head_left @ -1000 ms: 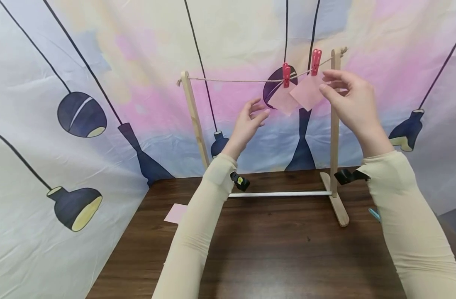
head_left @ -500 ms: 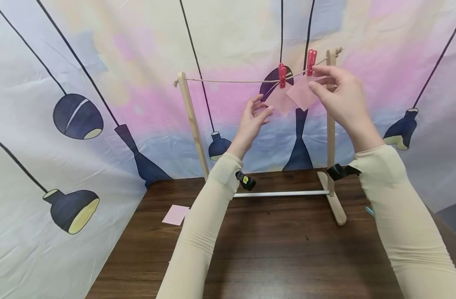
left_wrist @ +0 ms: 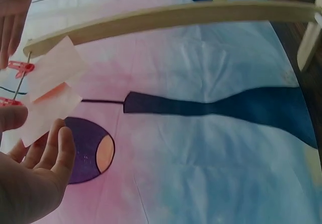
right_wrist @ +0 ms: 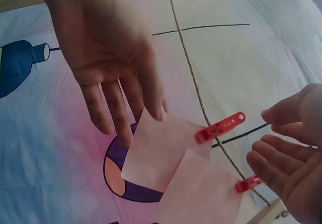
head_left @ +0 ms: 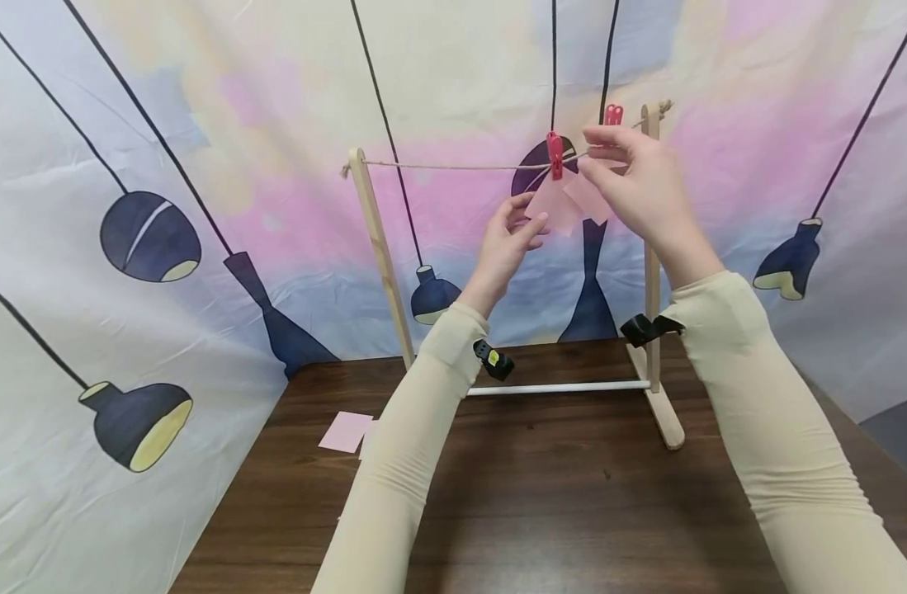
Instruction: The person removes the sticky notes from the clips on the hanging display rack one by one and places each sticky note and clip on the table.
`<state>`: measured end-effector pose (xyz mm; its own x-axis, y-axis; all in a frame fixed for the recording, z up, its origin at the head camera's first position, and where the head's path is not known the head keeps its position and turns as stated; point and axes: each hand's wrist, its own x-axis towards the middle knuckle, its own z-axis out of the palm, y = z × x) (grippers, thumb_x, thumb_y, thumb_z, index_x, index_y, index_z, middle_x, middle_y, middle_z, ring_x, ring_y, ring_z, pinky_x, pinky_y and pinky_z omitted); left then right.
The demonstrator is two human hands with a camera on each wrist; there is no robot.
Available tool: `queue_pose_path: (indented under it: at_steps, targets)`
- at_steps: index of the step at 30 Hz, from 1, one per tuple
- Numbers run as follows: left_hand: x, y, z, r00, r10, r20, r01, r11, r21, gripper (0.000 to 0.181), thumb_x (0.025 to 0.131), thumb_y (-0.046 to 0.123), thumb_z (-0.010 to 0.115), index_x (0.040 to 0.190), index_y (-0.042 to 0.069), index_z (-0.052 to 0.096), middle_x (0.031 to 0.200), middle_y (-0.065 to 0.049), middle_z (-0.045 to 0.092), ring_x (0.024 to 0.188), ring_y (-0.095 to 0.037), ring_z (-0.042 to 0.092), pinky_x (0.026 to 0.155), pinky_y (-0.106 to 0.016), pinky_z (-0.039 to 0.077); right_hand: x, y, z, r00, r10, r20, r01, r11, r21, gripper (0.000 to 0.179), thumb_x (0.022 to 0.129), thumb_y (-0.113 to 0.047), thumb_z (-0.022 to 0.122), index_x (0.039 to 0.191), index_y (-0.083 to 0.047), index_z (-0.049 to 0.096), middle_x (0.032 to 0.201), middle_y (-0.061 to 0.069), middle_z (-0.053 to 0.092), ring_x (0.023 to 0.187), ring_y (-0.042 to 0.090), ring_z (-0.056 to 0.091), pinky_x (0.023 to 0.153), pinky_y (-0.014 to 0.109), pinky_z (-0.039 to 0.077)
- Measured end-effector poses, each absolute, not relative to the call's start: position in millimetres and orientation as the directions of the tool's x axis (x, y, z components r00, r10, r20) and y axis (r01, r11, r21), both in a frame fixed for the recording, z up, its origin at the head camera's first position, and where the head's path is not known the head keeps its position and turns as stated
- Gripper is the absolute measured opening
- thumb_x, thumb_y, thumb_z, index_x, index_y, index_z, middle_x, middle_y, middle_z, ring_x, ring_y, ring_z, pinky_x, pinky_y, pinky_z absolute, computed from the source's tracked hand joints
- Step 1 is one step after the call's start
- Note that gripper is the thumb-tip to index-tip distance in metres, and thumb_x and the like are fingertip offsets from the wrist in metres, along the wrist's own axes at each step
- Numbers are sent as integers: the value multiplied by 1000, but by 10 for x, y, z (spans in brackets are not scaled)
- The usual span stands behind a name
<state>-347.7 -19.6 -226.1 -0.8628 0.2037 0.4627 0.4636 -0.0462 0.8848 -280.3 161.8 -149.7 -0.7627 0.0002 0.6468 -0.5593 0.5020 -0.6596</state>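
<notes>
Papers [head_left: 555,210] are clipped to string [head_left: 453,167]; loose papers [head_left: 345,431] are left on the counter [head_left: 542,495], left. Fingers of the left hand [head_left: 501,243] are held apart around a hung paper's edge, the right hand's [head_left: 642,177] near the clips [head_left: 555,155].

Brown table [head_left: 542,495], wooden stand [head_left: 652,289], pink paper [head_left: 347,431], perhaps more

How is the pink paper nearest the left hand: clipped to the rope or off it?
Clipped: in the right wrist view, a red clip grips the pink paper at one corner and crosses the rope.
</notes>
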Motion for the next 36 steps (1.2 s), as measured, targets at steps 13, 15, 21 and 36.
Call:
queue_pose_path:
  at_steps: [13,15,21,36]
  targets:
    - [-3457,-210,-2276,-851,162,499,510,38,859,30,99,8,64,128,-1,60,107,-16,68,94,-32,68,83,-35,57,-2988,1440,-1266,-852,-65,520,-460,568,-683,57,101,-32,61,152,-12,46,150,9,50,138,20,48,109,35,42]
    - [-3460,-228,-2283,-851,159,500,511,41,858,29,99,8,64,127,-2,61,104,-15,67,94,-33,67,84,-37,57,-3017,1443,-1262,-859,-73,508,-454,570,-685,58,101,-31,60,153,-11,44,151,10,49,139,20,46,110,35,41]
    - [-3485,-264,-2296,-850,143,508,516,28,856,29,98,4,64,126,-4,61,97,-11,65,94,-36,67,89,-47,56,-3070,1457,-1238,-882,-127,454,-433,597,-675,61,102,-29,58,156,-10,36,154,10,45,140,22,45,115,37,35]
    - [-3493,-307,-2278,-852,148,502,516,72,854,29,98,5,65,127,-3,61,103,-15,66,97,-39,67,85,-37,57,-3108,1392,-1219,-908,-137,395,-386,638,-667,61,104,-29,53,159,-12,31,154,13,44,143,25,41,113,42,37]
